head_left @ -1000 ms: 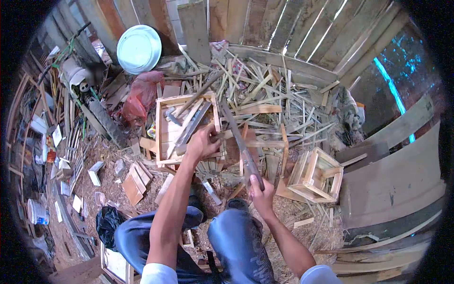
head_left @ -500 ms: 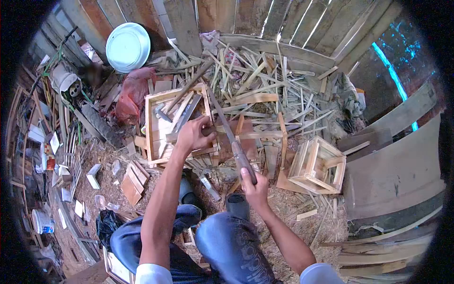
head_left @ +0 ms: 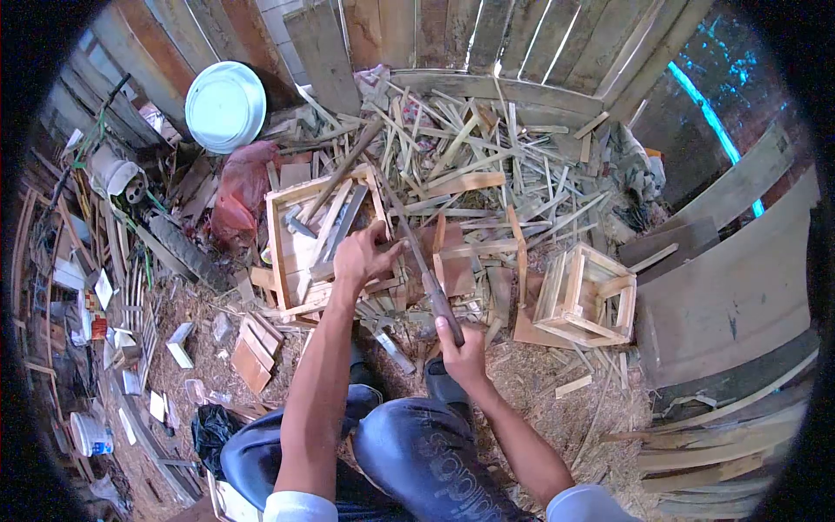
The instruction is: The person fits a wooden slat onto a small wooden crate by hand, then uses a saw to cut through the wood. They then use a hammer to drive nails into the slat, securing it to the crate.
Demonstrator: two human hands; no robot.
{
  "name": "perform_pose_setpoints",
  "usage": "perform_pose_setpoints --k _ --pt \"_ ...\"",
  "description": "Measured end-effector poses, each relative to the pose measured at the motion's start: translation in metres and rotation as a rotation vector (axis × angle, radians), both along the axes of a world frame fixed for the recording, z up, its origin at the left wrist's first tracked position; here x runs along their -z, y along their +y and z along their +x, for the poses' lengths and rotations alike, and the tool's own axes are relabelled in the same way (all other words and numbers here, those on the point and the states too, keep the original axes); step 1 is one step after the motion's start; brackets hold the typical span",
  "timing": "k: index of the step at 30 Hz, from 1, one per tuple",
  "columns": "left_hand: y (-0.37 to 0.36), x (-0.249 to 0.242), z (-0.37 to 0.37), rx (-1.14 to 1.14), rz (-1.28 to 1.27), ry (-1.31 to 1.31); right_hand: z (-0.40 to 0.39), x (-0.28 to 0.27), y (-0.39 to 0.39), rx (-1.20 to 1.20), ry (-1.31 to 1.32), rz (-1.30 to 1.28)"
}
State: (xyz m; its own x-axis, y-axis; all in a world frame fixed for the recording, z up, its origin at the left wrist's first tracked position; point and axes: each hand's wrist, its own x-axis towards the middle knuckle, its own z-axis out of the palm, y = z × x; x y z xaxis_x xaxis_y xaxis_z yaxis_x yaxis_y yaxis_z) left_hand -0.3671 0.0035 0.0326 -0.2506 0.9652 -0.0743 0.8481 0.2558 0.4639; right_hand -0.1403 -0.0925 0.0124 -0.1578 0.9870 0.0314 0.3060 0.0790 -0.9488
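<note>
The right hand (head_left: 463,351) grips one long-bladed tool (head_left: 436,297); the left hand (head_left: 357,259), at one wooden box (head_left: 279,245), has an unclear grip.

Long narrow tool (head_left: 425,272), slanted, beside wooden box (head_left: 276,245)

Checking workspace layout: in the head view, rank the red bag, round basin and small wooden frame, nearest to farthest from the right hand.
1. Small wooden frame: to the right of the right hand.
2. Red bag: off to the left.
3. Round basin: upper left, above the bag.
</note>
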Motion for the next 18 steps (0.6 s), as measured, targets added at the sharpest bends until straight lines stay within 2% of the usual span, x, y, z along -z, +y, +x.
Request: perform_pose_setpoints --k 5,8,10,12,14,18 --pt "0.002 -0.002 0.000 -0.006 -0.036 -0.036 0.007 0.008 -0.002 -0.004 -0.025 -0.035" --pt "0.002 0.001 -0.003 -0.003 -0.043 -0.059 0.021 0.011 -0.013 -0.008 -0.111 0.073" --pt "0.003 0.007 -0.005 -0.001 -0.024 -0.083 0.027 0.009 -0.021 0.040 -0.105 -0.127" --pt "0.003 0.011 -0.005 -0.002 0.005 -0.051 0.020 -0.003 -0.014 0.005 -0.091 -0.173" --pt "0.001 0.001 -0.001 -0.026 -0.034 -0.115 0.007 -0.011 -0.004 0.039 -0.097 -0.109" --pt "0.004 -0.001 -0.001 -0.011 -0.024 -0.069 0.024 -0.005 -0.021 -0.016 -0.167 -0.016"
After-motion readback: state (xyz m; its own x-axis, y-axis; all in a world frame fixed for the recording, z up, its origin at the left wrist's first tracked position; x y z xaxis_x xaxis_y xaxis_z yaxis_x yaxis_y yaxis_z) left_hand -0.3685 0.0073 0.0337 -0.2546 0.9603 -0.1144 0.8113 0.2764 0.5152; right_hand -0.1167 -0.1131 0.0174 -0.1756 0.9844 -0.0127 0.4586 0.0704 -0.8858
